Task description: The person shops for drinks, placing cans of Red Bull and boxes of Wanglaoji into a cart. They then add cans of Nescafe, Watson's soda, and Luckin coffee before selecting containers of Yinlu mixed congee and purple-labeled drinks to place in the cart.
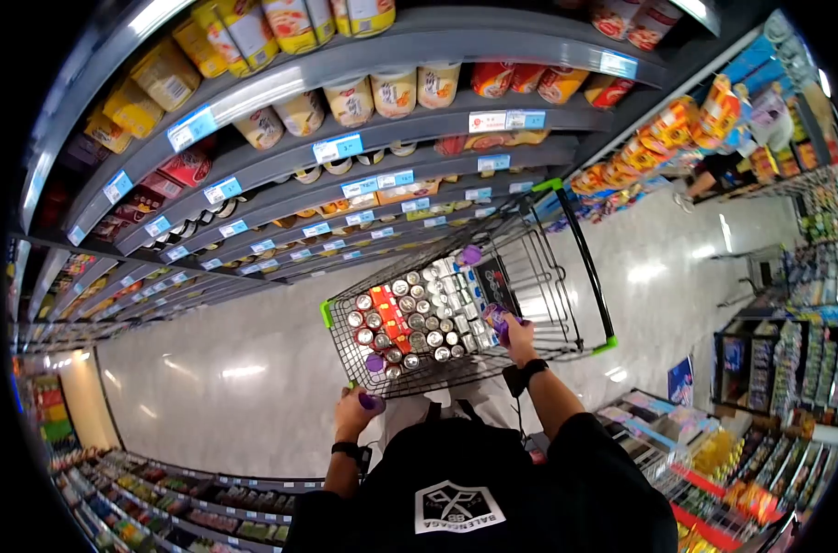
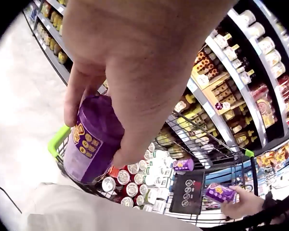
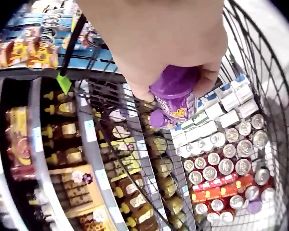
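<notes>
A shopping cart (image 1: 580, 221) with green corner pieces stands in front of the person. My left hand (image 1: 352, 413) grips a purple lidded canister (image 2: 92, 144) with yellow lettering, out beyond the cart's near side. The right hand (image 1: 522, 339) holds another purple canister (image 3: 176, 98) over the cart, its fingers around the lid end. Two more purple canisters are in the cart, one (image 1: 471, 255) by the far side and one (image 1: 375, 362) near the front corner. Metal-topped cans (image 3: 243, 166), red packs (image 3: 214, 194) and white cartons (image 3: 214, 110) sit in rows in the basket.
Long shelves (image 1: 345, 152) of jars, tins and bottles run along the far side. A black panel (image 2: 187, 193) is at the cart's handle end. More racks (image 1: 778, 369) stand at right, with another person (image 1: 714, 170) in the aisle. Pale floor (image 1: 225, 369) extends left.
</notes>
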Available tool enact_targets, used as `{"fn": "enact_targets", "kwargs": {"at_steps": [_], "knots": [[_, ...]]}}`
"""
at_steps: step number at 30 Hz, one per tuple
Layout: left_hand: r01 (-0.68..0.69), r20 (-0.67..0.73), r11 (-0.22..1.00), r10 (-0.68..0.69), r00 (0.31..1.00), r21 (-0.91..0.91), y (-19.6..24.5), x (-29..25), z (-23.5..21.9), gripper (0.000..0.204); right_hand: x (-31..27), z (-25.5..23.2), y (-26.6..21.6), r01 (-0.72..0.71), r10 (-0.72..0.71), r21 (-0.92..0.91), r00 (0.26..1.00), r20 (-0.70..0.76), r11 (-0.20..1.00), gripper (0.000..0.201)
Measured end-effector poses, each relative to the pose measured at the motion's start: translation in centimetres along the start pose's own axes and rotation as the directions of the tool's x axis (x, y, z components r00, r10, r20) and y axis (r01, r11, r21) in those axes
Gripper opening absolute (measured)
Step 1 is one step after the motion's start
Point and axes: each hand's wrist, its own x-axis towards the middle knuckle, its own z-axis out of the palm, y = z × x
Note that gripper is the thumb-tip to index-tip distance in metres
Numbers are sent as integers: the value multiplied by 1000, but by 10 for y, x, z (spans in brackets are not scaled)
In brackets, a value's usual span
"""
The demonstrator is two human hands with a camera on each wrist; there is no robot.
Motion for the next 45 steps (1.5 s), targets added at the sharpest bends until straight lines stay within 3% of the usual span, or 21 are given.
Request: {"fn": "enact_targets", "kwargs": {"at_steps": [1, 6, 8, 11, 12, 15, 17, 20, 22, 24, 26, 28, 30, 32, 36, 37, 38, 39, 40, 43, 45], "knots": [[9, -38, 999, -11, 999, -47, 11, -12, 2, 54, 31, 6, 6, -40, 39, 16, 996, 83, 999, 70], [30, -62, 996, -36, 997, -82, 62, -52, 32, 54, 94, 71, -9, -268, 257, -83, 959, -115, 960, 78], [29, 101, 1000, -28, 994, -6, 98, -57, 33, 53, 163, 88, 57, 154, -232, -521, 969, -88, 839, 86], [10, 175, 996, -25, 984, 87, 156, -54, 35, 49, 136, 111, 9, 171, -237, -602, 971, -31, 780, 92], [-32, 154, 996, 20, 988, 81, 160, -52, 41, 49, 129, 120, -2, 66, -124, -578, 990, -62, 813, 91], [82, 161, 993, -67, 985, -86, 174, -45, 59, 55, 157, 142, 39, 139, -238, -584, 967, -96, 800, 82], [96, 151, 990, -79, 985, -104, 190, -43, 64, 56, 192, 154, 86, 399, -439, -302, 895, -76, 866, 74], [98, 128, 986, -80, 989, -134, 208, -45, 68, 58, 188, 152, 80, 503, -509, -114, 860, -27, 857, 67], [104, 120, 983, -86, 989, -153, 220, -40, 68, 59, 193, 156, 107, 266, -341, 561, 940, 30, 784, 62], [100, 106, 981, -83, 991, -165, 230, -32, 65, 59, 121, 127, 48, 163, -150, -78, 977, 149, 984, 59], [79, 51, 980, -70, 996, -181, 233, -19, 64, 56, 81, 90, 25, 278, -39, -283, 772, 635, 918, 59], [95, 7, 974, -96, 995, -205, 239, -4, 64, 55, 52, 63, 19, 216, 115, -181, 284, 952, 959, 61], [143, -75, 939, -174, 982, -312, 226, 12, 77, 56, 20, 39, -2, 428, 335, -310, 18, 942, 849, 69], [132, -121, 932, -182, 976, -337, 229, 32, 78, 56, 7, 21, 15, 661, 122, 6, -147, 982, 750, 77], [122, 37, 845, -120, 992, -521, 242, 64, 76, 67, -19, 18, -7, 753, -152, -43, 188, 970, 656, 70], [235, 173, 639, -159, 972, -733, 263, 66, 65, 70, -14, 20, -9, 728, -206, -55, 265, 942, 684, 62], [236, 176, 641, -157, 972, -730, 261, 64, 69, 70, -7, 22, -7, 649, -161, -167, 414, 896, 742, 59], [181, 140, 648, -114, 984, -740, 255, 62, 73, 69, 14, 27, 19, 721, -256, -238, 503, 825, 651, 59], [124, 100, 653, -73, 992, -747, 251, 60, 76, 69, 26, 34, 27, 650, -290, -287, 631, 719, 704, 60], [111, 115, 749, -47, 992, -653, 239, 38, 78, 57, 64, 55, 33, 605, -511, -550, 791, 336, 576, 65], [179, 183, 800, -88, 979, -573, 229, 24, 79, 53, 90, 76, 44, 293, -296, -599, 950, 97, 745, 70]]}}
